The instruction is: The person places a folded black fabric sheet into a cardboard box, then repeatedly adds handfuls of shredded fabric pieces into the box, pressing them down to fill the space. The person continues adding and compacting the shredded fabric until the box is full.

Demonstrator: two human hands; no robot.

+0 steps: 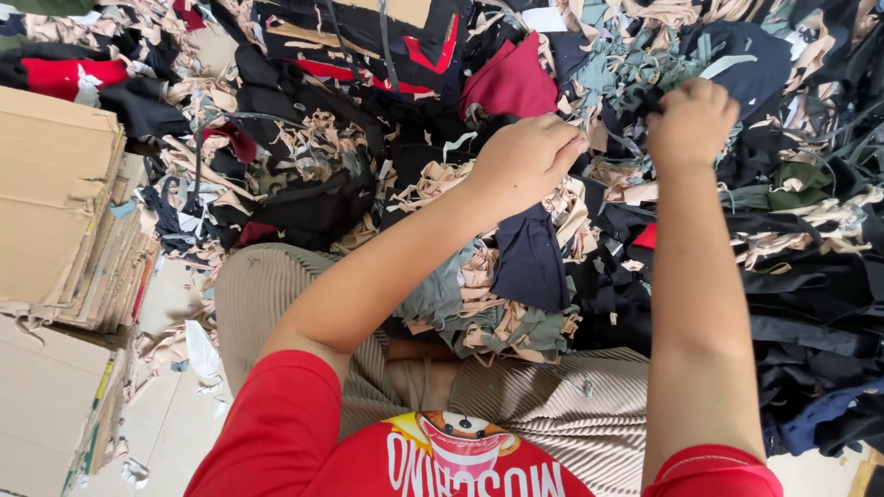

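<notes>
Your left hand is pinched shut, thumb against fingertips, on the top edge of a navy cloth offcut that hangs from it; your right hand is balled into a fist just beyond, and its grip looks closed on a thin dark strand from the scrap heap, though what exactly it holds is hidden by the knuckles. Taking the navy piece as your landmark: it dangles straight below the left hand and just above your ribbed beige lap, with tan and grey-green strips bunched against its left side, a maroon piece well above it, and the stack of flattened cardboard far off to its left, on the floor beyond your knee. Judge the piece as very light and wholly limp (it sags into folds under its own weight), not fragile, and not slippery, more likely to snag on neighbouring strips than to slide. Its long axis runs up and down in the head view, narrow end at your fingers, wider lower edge pointing toward your lap. A pinch on that upper corner seems the right hold, since there is nothing stiff to take; the other hand would do best near the lower edge, where the tan strips touch it and may cling.
</notes>
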